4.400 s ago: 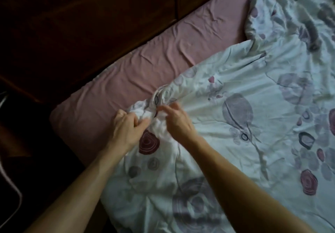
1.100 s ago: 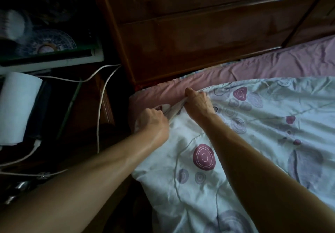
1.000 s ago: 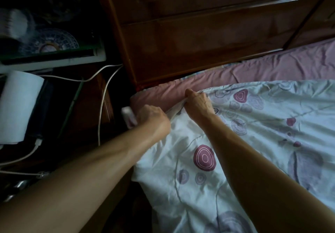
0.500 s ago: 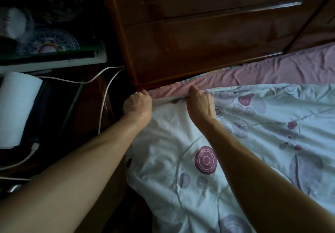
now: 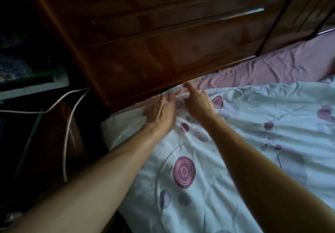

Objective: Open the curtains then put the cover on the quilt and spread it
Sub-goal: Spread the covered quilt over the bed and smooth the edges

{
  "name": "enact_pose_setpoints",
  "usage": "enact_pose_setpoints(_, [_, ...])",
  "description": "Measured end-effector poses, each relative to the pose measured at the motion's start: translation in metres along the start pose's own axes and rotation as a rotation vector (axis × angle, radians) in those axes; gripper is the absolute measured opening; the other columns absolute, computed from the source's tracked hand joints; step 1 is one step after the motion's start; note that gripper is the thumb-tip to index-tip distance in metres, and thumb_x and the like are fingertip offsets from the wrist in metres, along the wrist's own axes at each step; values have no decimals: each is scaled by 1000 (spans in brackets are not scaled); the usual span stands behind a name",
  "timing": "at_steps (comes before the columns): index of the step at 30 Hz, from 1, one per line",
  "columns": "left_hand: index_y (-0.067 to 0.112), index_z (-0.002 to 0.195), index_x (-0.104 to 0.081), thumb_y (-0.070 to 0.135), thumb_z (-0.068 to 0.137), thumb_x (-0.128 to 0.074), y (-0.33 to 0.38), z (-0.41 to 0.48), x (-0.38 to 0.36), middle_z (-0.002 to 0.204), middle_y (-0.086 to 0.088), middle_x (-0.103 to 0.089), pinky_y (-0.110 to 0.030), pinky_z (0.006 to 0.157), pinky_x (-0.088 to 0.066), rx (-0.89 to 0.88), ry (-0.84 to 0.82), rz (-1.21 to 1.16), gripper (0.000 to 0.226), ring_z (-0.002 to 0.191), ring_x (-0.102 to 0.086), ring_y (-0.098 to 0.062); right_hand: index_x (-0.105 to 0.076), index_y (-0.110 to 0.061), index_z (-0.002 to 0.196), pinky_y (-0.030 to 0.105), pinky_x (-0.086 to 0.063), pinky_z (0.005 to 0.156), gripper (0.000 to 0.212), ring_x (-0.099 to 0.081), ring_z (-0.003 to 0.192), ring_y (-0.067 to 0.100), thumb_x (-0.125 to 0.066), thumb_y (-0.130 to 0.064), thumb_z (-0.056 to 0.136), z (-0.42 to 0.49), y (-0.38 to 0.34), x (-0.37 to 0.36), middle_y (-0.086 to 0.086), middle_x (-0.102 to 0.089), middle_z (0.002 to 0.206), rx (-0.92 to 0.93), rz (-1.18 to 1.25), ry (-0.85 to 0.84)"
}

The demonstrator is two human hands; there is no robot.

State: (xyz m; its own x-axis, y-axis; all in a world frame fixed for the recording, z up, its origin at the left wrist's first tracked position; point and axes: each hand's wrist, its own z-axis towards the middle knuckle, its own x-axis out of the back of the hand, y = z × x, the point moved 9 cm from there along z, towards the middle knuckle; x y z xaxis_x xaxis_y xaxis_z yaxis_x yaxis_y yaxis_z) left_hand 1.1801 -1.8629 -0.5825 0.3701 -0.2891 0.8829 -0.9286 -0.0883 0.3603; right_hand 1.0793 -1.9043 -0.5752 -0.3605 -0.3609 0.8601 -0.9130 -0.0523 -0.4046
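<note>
The white quilt cover (image 5: 208,160), printed with pink and grey circles, lies spread over the bed's pink sheet (image 5: 272,69). Both my hands are at its far left edge, close to the wooden cabinet. My left hand (image 5: 161,113) rests flat on the cover with its fingers straight and spread, near the corner. My right hand (image 5: 198,103) is right beside it, index finger stretched toward the edge, the other fingers curled round a small fold of the cover. The quilt inside the cover is hidden.
A dark wooden cabinet (image 5: 163,42) with long drawer handles stands tight against the bed's far side. To the left, white cables (image 5: 68,124) hang over a dim nightstand, with a patterned plate (image 5: 12,68) behind a white frame. The bed continues to the right.
My left hand has let go of the cover's edge and now lies flat beside my right hand. Both hands have moved forward to the cabinet, and the edge is no longer stretched between them.
</note>
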Motion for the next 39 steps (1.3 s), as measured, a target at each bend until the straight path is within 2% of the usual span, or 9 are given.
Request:
enact_pose_setpoints(5, [9, 117, -46, 14, 99, -38, 41, 41, -1, 118, -17, -57, -44, 80, -47, -57, 65, 8, 20, 103, -60, -36, -49, -26, 134, 39, -45, 80, 47, -59, 105, 39, -53, -12, 89, 13, 104, 50, 23, -63, 118, -219, -218, -13])
enact_pose_setpoints(9, [6, 120, -50, 6, 98, -37, 71, 57, -8, 120, -15, -58, -38, 77, -48, -117, 58, 43, 26, 105, -61, -32, -62, -27, 120, 40, -49, 81, 33, -60, 99, 35, -58, -14, 90, 31, 106, 60, 13, -54, 121, -179, -271, 43])
enact_pose_setpoints(13, [5, 116, -47, -3, 94, -36, 94, 65, -12, 113, -18, -63, -35, 64, -41, -151, 54, 91, 26, 99, -64, -33, -61, -21, 113, 38, -48, 77, 35, -60, 101, 33, -73, -26, 81, 37, 103, 48, 10, -51, 116, -127, -366, -62])
enact_pose_setpoints(16, [5, 117, -44, -3, 91, -43, 97, 67, -16, 111, -20, -63, -33, 61, -35, -159, 18, 85, 26, 97, -65, -34, -58, -17, 112, 36, -41, 71, 25, -60, 102, 35, -60, -22, 88, 33, 112, 54, 12, -56, 115, -123, -404, -46])
enact_pose_setpoints(19, [5, 120, -40, -1, 91, -46, 92, 69, -13, 107, -20, -65, -33, 59, -36, -165, 19, 63, 31, 94, -66, -34, -59, -15, 110, 39, -47, 73, 20, -61, 99, 37, -49, -19, 94, 29, 124, 59, 16, -57, 112, -148, -379, -79])
enact_pose_setpoints(26, [14, 103, -32, 8, 95, -45, 79, 74, 21, 89, -14, -66, -33, 48, -45, -184, 201, -96, 16, 66, -66, -33, -63, -5, 96, 40, -43, 67, 22, -52, 83, 32, -42, -9, 93, 73, 79, 113, 16, -48, 104, -127, -52, 390])
enact_pose_setpoints(31, [14, 108, -33, 16, 99, -37, 60, 77, -3, 103, -14, -61, -36, 54, -42, -109, 161, 38, 9, 77, -66, -35, -59, -1, 101, 44, -46, 75, 22, -51, 85, 34, -39, -3, 90, 78, 87, 71, 19, -42, 106, -82, -1, 257])
enact_pose_setpoints(34, [15, 106, -36, 12, 98, -38, 68, 76, -10, 105, -13, -55, -34, 48, -36, -134, 160, 100, 9, 71, -65, -33, -53, -2, 107, 45, -47, 78, 30, -51, 89, 36, -40, 9, 83, 82, 95, 60, 19, -42, 109, -53, 7, 201])
enact_pose_setpoints(39, [13, 119, -39, 3, 89, -44, 98, 82, -17, 117, -13, -47, -34, 48, -35, -164, 108, 49, 32, 70, -63, -30, -57, -14, 117, 42, -50, 81, 38, -56, 100, 35, -43, 0, 85, 76, 130, 84, 13, -50, 114, -87, -67, 177])
